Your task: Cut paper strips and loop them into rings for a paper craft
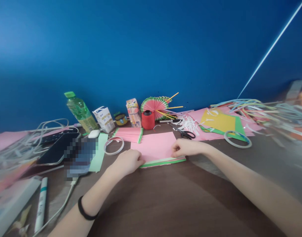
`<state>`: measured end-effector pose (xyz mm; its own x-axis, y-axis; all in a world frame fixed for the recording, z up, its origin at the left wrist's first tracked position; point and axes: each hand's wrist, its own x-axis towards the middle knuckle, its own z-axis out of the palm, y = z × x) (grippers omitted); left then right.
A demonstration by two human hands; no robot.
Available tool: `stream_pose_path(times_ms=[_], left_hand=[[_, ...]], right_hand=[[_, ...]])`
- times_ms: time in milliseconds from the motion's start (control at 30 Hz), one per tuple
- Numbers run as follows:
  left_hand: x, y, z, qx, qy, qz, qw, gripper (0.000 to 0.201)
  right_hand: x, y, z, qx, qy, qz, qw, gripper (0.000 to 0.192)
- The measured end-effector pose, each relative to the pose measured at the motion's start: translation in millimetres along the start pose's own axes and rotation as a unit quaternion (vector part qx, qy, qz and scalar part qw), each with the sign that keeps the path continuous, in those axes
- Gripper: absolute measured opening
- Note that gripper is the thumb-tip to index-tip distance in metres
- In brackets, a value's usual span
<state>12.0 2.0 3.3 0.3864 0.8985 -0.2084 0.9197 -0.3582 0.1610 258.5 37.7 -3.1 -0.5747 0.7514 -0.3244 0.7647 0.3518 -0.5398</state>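
A pink sheet of paper (pixel 154 144) with a white and green band along its near edge lies flat on the dark table. At its lower left corner my left hand (pixel 130 161) is closed, thumb and fingers pinching the edge. My right hand (pixel 184 147) is curled over the right side of the sheet, its fingertips pressed together on the paper. Just behind lies a pleated pink paper strip (pixel 128 134) with green ends. Rolls of tape (pixel 113 152) and black-handled scissors (pixel 188 135) rest nearby.
Along the blue wall stand a green bottle (pixel 81 112), a white carton (pixel 104 119), a red thread spool (pixel 148 120) and a watermelon-patterned paper fan (pixel 155 106). Coloured paper (pixel 219 121) and another tape roll (pixel 237 140) lie right. Phones, cables and a marker (pixel 41 204) crowd the left.
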Motion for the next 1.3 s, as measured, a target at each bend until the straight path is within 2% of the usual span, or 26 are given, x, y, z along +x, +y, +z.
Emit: stream_pose_path(times_ms=[200, 400, 567, 833, 1067, 1300], left_hand=[[2.5, 5.0, 7.8, -0.031, 0.031, 0.057, 0.997, 0.017], [7.4, 3.8, 10.1, -0.178, -0.034, 0.097, 0.979, 0.023], [8.1, 4.2, 9.4, -0.199, -0.044, 0.090, 0.975, 0.024], [4.5, 14.8, 11.9, -0.154, -0.014, 0.071, 0.985, 0.023], [5.8, 30.8, 26.7, 0.015, 0.093, 0.075, 0.993, 0.013], [10.5, 30.0, 31.0, 0.067, 0.096, 0.084, 0.990, 0.020]], right_hand=[[2.1, 2.3, 0.7, 0.003, 0.001, 0.006, 1.000, 0.023], [2.2, 4.1, -0.2, 0.003, -0.001, 0.007, 1.000, 0.024], [0.3, 1.0, -0.9, -0.001, 0.006, 0.008, 1.000, 0.023], [2.4, 3.0, 1.1, -0.003, 0.002, 0.006, 1.000, 0.022], [3.7, 6.4, 2.8, -0.004, -0.008, 0.010, 1.000, 0.023], [4.8, 10.0, 3.1, -0.010, -0.010, 0.003, 1.000, 0.023]])
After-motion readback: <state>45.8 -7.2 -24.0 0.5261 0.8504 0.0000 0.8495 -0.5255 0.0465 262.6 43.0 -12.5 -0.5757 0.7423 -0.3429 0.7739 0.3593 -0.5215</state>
